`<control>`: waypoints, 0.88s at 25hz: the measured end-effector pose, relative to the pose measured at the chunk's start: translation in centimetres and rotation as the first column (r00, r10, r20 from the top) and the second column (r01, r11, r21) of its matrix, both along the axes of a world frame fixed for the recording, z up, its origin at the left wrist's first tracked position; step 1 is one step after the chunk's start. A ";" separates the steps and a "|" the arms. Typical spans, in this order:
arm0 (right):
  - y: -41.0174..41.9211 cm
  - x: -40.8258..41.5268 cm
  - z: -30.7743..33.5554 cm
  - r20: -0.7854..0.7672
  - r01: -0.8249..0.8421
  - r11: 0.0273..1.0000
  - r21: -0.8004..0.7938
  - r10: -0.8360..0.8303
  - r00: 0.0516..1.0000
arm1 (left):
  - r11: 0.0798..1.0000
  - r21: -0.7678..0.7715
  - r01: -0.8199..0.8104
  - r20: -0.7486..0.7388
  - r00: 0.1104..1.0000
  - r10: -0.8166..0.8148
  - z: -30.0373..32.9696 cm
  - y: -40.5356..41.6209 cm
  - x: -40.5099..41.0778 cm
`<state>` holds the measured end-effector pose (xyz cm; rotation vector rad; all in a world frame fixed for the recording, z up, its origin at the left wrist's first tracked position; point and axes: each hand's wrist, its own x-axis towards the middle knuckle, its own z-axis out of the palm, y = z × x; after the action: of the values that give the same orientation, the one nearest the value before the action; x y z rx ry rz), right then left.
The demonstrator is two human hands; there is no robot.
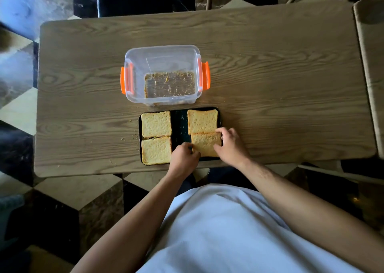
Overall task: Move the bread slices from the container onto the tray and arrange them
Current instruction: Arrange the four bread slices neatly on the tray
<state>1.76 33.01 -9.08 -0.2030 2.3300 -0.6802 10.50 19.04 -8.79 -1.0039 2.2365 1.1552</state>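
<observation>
Pinching the near-right bread slice (205, 142) by both side edges, left hand (184, 158) and right hand (230, 146), we set it flat on the tray (180, 125), square against the far-right slice (202, 121), not overlapping.

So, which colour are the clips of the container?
Orange clips on the clear container, head view.

We count four bread slices on one dark tray (180, 125): far-left (156, 123), near-left (156, 150), far-right (202, 121), near-right (205, 146). One clear container (164, 60) (more bread inside, slices uncountable). Two hands: left hand (184, 158), right hand (229, 146).
</observation>
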 end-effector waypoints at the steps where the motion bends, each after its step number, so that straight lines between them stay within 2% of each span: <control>1: 0.0 0.0 0.0 0.006 -0.004 1.000 0.006 0.004 1.000 | 1.000 0.003 -0.003 -0.001 1.000 0.003 -0.1 0.0 0.1; 8: -1.1 -0.5 -0.1 0.007 0.055 0.997 0.046 -0.055 0.998 | 0.996 0.005 -0.094 -0.072 0.993 0.095 0.1 -1.5 -1.9; 13: -2.3 -1.5 -0.4 0.069 0.137 0.988 0.070 -0.141 0.988 | 0.997 0.047 -0.063 -0.097 0.993 0.068 0.0 -2.5 -4.8; 22: -3.5 -2.7 -0.5 0.249 0.361 0.932 -0.019 -0.345 0.905 | 0.991 0.083 -0.104 -0.039 0.993 0.108 -0.3 -2.5 -5.6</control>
<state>-0.97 29.55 -9.61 0.2709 2.1268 -0.9039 4.89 16.55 -9.12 -1.0862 2.1735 1.3134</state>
